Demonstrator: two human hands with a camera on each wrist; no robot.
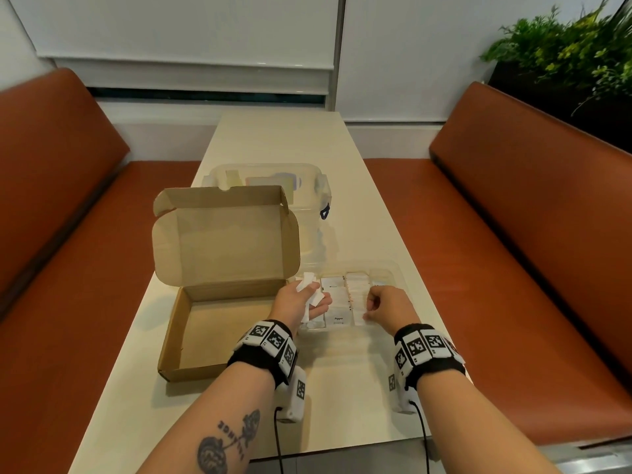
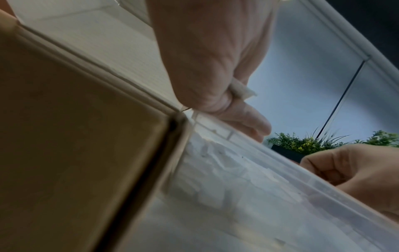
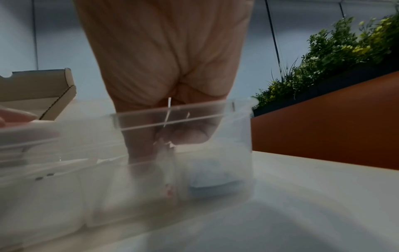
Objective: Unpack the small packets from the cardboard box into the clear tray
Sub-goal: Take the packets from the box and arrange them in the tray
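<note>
The brown cardboard box [image 1: 191, 336] lies open at the left of the table, lid upright, and its visible floor is bare. Right beside it stands the clear tray [image 1: 393, 271], filled with rows of white packets [image 1: 337, 302]. My left hand [image 1: 301, 297] hovers over the tray's left end and holds several white packets [image 1: 305, 281] between its fingers; one packet [image 2: 241, 90] sticks out of the left hand [image 2: 215, 68]. My right hand [image 1: 383, 306] reaches down into the tray's right part with curled fingers. There the right hand [image 3: 168, 59] pinches a thin white packet [image 3: 168, 109] edge-on.
A clear lidded container [image 1: 273, 179] stands behind the box. Orange benches [image 1: 513, 234] run along both long sides of the narrow table [image 1: 342, 388]. Green plants [image 1: 564, 56] sit at the back right. Cables hang from both wrists over the table's front edge.
</note>
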